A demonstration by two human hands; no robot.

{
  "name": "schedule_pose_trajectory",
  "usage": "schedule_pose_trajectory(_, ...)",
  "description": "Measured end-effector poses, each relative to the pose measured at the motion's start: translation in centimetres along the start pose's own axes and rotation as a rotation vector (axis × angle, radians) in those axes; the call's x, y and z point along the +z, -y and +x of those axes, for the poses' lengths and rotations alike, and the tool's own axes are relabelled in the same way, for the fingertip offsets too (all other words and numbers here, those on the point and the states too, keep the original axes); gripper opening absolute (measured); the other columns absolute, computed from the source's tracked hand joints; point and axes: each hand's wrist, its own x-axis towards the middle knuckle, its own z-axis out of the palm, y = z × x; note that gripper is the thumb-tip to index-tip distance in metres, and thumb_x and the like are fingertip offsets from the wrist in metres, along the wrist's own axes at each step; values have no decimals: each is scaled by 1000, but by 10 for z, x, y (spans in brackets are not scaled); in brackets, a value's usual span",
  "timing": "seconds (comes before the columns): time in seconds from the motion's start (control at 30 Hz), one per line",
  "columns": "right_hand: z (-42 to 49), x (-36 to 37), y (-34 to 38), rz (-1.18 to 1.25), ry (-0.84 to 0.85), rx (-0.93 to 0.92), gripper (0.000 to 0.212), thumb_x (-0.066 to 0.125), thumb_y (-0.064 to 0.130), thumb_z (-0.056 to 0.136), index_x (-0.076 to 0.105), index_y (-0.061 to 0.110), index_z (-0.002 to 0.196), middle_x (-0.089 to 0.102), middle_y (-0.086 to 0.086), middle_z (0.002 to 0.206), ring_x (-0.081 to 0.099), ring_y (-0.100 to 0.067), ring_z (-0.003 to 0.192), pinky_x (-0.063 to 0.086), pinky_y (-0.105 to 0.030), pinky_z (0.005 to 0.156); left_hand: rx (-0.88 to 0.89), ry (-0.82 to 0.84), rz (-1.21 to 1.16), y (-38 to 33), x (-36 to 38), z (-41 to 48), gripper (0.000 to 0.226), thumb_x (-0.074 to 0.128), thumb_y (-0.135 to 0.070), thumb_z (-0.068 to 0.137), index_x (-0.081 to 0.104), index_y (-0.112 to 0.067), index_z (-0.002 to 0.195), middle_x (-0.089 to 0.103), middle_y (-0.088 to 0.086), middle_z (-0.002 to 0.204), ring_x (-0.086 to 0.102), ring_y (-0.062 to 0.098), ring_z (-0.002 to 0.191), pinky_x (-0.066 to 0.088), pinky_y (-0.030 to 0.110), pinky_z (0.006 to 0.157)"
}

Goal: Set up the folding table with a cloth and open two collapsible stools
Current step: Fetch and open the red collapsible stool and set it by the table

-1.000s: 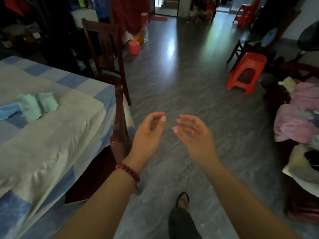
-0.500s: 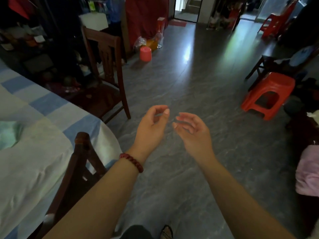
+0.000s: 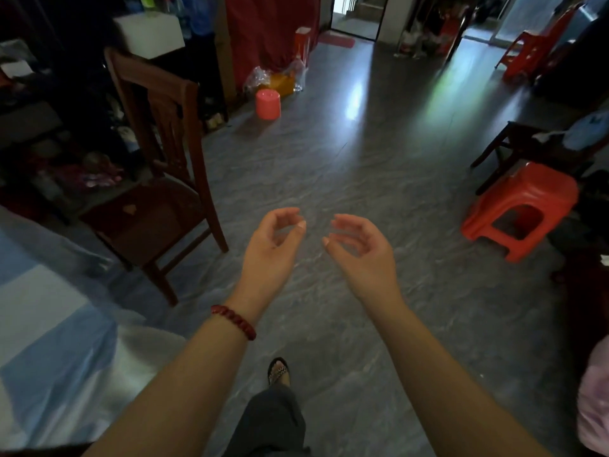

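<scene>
The table at the lower left is covered by a blue and white checked cloth (image 3: pixel 49 344). My left hand (image 3: pixel 272 249), with a red bead bracelet on its wrist, is held out over the grey floor with fingers loosely curled and holds nothing. My right hand (image 3: pixel 361 250) hovers beside it, a small gap between them, fingers also relaxed and empty. Both hands are well clear of the table. No collapsible stool that I can identify is in view.
A dark wooden chair (image 3: pixel 158 179) stands left of my hands by the table. A red plastic stool (image 3: pixel 520 209) sits at the right, with a dark chair (image 3: pixel 514 150) behind it. A pink bucket (image 3: pixel 268 104) and bags lie further back. Open grey floor (image 3: pixel 346 159) stretches ahead.
The view has moved forward and right past the table; the near chair back has dropped out of view. My hands have drifted slightly apart, still empty.
</scene>
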Motion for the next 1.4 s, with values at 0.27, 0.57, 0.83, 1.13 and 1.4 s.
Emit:
schedule_pose_trajectory(0.27,183,37,-7,9,-56,-6,32,66,-12,78,58,11,98,62,5,91,59,9,68,47,-8,66,45,15,69,-4,4,188,17,58,-8,91,55,-20,102,59,-11,93,56,-14,74,41,3,70)
schedule_pose_trajectory(0.57,316,76,-20,18,-4,39,29,66,-8,80,60,15,96,64,4,96,60,8,73,47,-9,64,-61,-19,-10,19,9,324,20,59,-12,91,58,-32,93,60,-10,93,58,7,84,44,9,69)
schedule_pose_trajectory(0.83,478,84,-46,1,23,42,28,68,-5,80,61,19,92,63,7,93,59,9,70,48,-9,66,-92,-45,21,46,43,481,14,57,-15,92,58,-29,96,63,3,105,59,16,95,40,5,61)
schedule_pose_trajectory(1.13,677,94,-46,25,39,21,29,68,-6,80,60,20,89,64,3,95,59,8,67,47,-9,67,-83,-83,84,39,87,666,13,56,-19,93,56,-24,104,64,4,111,61,19,96,41,6,58)
schedule_pose_trajectory(1.4,806,109,-64,5,74,38,24,71,1,79,61,21,90,67,6,95,61,3,73,49,-11,67,-114,-108,69,66,104,795,14,57,-15,92,56,-23,104,63,6,111,60,16,92,40,3,58)
